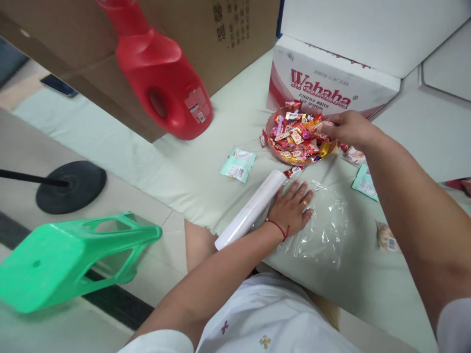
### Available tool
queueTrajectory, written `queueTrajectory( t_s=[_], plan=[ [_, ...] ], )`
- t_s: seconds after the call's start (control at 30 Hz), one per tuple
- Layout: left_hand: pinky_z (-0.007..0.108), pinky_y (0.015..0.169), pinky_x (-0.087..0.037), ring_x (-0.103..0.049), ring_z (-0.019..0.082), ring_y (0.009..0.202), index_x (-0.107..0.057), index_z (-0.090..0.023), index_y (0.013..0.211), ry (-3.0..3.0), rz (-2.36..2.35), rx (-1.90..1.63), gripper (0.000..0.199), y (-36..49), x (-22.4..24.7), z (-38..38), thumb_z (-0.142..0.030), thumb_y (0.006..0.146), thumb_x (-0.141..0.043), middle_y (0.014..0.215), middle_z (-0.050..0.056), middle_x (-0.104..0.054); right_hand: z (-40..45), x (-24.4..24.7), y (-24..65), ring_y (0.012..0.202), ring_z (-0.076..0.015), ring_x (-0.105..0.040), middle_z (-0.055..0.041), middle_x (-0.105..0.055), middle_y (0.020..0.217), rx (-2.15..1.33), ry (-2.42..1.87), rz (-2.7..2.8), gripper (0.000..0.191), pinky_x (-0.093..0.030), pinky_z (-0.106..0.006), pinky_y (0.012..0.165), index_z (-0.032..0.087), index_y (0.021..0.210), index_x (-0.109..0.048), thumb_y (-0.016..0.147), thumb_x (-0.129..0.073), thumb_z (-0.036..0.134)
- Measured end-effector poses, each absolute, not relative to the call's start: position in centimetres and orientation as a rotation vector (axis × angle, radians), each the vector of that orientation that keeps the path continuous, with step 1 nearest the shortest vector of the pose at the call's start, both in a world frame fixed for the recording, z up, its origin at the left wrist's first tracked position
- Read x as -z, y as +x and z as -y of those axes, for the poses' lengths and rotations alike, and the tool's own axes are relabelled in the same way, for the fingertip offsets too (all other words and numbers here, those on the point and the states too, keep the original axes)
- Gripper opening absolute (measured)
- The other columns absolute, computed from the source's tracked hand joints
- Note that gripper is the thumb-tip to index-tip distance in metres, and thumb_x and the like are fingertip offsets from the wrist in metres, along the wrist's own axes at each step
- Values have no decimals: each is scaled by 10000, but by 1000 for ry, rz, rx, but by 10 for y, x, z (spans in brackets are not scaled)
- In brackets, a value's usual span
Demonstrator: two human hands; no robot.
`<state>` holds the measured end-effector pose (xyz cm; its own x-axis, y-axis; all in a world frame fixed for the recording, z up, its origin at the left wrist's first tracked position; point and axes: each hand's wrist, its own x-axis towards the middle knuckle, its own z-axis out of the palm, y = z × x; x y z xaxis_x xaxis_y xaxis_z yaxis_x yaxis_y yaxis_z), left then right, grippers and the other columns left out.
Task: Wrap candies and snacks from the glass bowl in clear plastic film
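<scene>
So here's what we've got at the table (pixel 176 169). Our left hand (pixel 290 212) is palm down on a clear plastic bag (pixel 333 220), fingers fanned out, pointing away from us and a bit to the right. The bag lies flat and wrinkly on the pale green cover, stretching out to the right from under that hand.

Just left of it lies the white roll (pixel 250 211). Its long axis runs on a diagonal: near end down and left by the table edge, far end up and right, aimed at the bowl (pixel 270 146). That far end stops close to a loose red sweet (pixel 293 171), short of the bowl itself. Our left forearm slants up pretty much alongside the roll. We can't tell whether the bag is joined to it.

Our right hand (pixel 348 128) comes in from the right over the bowl's rim, fingers pointing left, bent and close together at the pile of wrapped candies (pixel 292 135). Whether they're pinching one, we honestly can't tell.

The bowl sits right in front of the Wahaha box (pixel 318 93). A teal packet (pixel 238 164) lies left of the bowl, and a red jug (pixel 165 83) stands farther back.
</scene>
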<state>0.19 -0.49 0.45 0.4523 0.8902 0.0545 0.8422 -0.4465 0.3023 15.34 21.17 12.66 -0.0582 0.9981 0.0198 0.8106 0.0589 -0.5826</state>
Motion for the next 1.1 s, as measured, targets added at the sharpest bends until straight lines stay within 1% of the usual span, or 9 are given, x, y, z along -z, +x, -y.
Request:
queueTrajectory(
  t_s=[0.1,0.2,0.37,0.57,0.7,0.83,0.9,1.0,1.1],
  plan=[
    [613,1225,-316,-238,292,1591,-415,-252,1582,2465,-1494,-303,580,1,-5,5,-493,1072,-280,1714,51,-293,-213,-124,155,607,-74,-444,-57,-689,741,-674,-1923,1852,380,-383,-332,664,45,1018,-780,875,-732,395],
    [610,1230,-310,-246,295,1587,-425,-249,1579,2468,-1496,-307,580,1,-6,4,-491,1069,-291,1709,54,-306,-213,-117,154,631,-88,-498,-84,-710,796,-784,-1844,1863,290,-411,-318,673,62,1026,-764,921,-692,322],
    [607,1230,-314,-241,292,1588,-415,-248,1584,2467,-1505,-302,583,2,-6,5,-490,1069,-288,1708,49,-308,-200,-116,128,950,-160,-631,-110,-712,1147,-917,-1184,2233,197,-468,-302,853,124,1076,-742,919,-671,220],
    [631,1224,-335,-250,304,1583,-446,-231,1558,2449,-1479,-315,559,1,-7,4,-465,1067,-321,1697,58,-335,-164,-126,38,936,-200,-633,-53,-713,1035,-783,-948,2549,257,-464,-325,886,155,1126,-711,964,-555,279],
    [617,1278,-278,-298,339,1563,-502,-239,1528,2381,-1465,-301,539,1,-8,3,-456,1050,-380,1620,67,-470,-140,-96,-23,990,-256,-616,-115,-716,1075,-764,-1131,2603,283,-462,-357,902,139,1133,-697,985,-516,298],
    [508,1348,-173,-238,314,1595,-388,-279,1605,2353,-1486,-285,598,2,-3,3,-471,1038,-393,1700,-2,-315,-127,-67,-49,1299,-371,-460,-206,-579,1357,-627,-1415,2639,362,-414,-480,1050,147,1202,-681,981,-544,398],
    [471,1355,-153,-197,277,1611,-352,-331,1616,2362,-1484,-262,618,2,1,4,-515,1027,-393,1719,-50,-247,-124,-62,-52,1362,-401,-408,-219,-525,1418,-667,-1529,2655,456,-412,-523,1065,168,1276,-646,964,-568,492],
    [495,1354,-115,-151,277,1619,-303,-350,1633,2389,-1459,-209,665,1,2,4,-545,1005,-404,1726,-62,-207,-121,-63,-55,1311,-394,-480,-210,-571,1346,-704,-1615,2711,512,-431,-512,1050,192,1308,-621,917,-639,521],
    [519,1348,-110,-150,288,1617,-324,-382,1622,2403,-1444,-151,653,1,0,2,-512,992,-436,1714,-79,-241,-115,-69,-59,1194,-341,-574,-194,-592,1292,-652,-1552,2739,413,-466,-433,990,184,1264,-625,920,-653,411]
  ],
)
